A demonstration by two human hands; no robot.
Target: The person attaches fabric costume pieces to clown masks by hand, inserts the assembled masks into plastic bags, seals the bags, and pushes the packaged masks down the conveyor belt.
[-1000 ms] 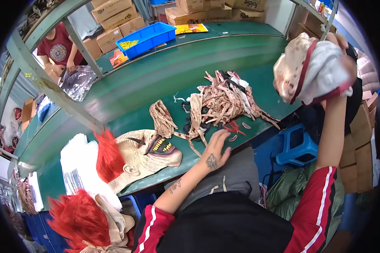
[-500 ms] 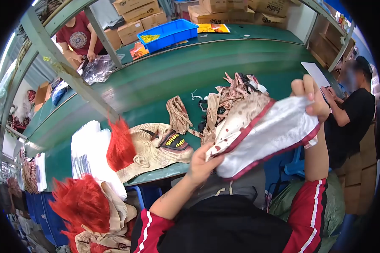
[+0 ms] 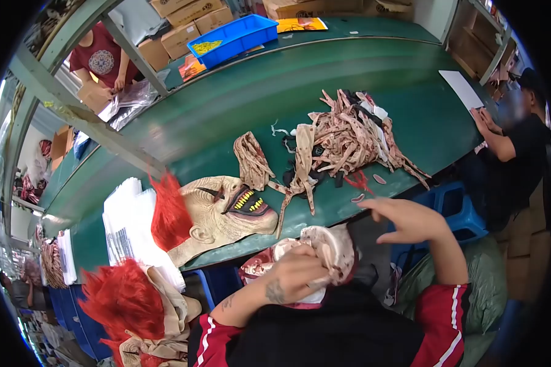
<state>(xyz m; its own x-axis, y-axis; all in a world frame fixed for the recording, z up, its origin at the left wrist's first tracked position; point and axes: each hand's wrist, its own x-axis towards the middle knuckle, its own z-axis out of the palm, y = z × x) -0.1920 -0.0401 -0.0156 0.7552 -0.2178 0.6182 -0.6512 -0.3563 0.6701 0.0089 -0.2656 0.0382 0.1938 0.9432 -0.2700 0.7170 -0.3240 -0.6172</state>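
Clock hours are read from the middle of the view. At 5 to 6 o'clock, the left hand (image 3: pixel 295 274) has its grip closed on a blood-spotted cloth (image 3: pixel 340 246), bunched close to the torso, just off the edge of the green counter (image 3: pixel 404 67). Near 4 o'clock, the right hand (image 3: pixel 413 221) is apart from the cloth, its grip released and empty. The step in hand looks like one-handed handling of the bunched cloth; a two-handed move calls for the right hand to reach towards 6 o'clock and find an edge. A clown mask (image 3: pixel 220 214) lies at 8 o'clock, a strip pile (image 3: pixel 349 140) at 2 o'clock.
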